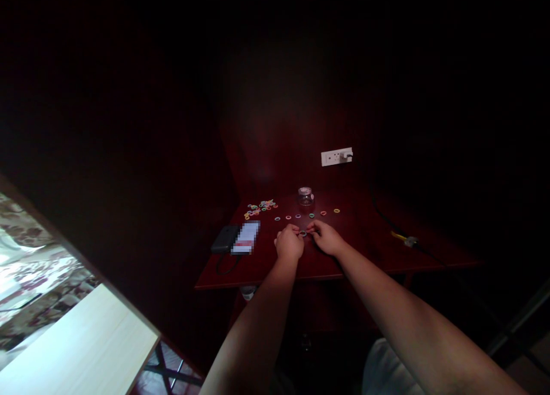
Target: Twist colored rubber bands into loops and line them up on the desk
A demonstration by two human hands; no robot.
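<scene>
A small green hair tie [303, 233] sits between my two hands, low over the dark red desk. My left hand [290, 241] has its fingers curled and closed at the hair tie's left side. From the right, my right hand [325, 236] pinches at its other side. Just beyond my hands, several hair ties lie spaced out in a loose row, among them a blue one [277, 218], a purple one [298, 216], another green one [311, 216] and a yellow one [337, 210]. My fingertips are small and dim in this view.
A pile of coloured hair ties [262, 206] lies at the back left. Behind the row stands a clear jar [305, 196]. A phone [246, 237] and a black power bank [225, 239] with a cable rest at left. A wall outlet [336, 157] holds a plug; a cord crosses the right side.
</scene>
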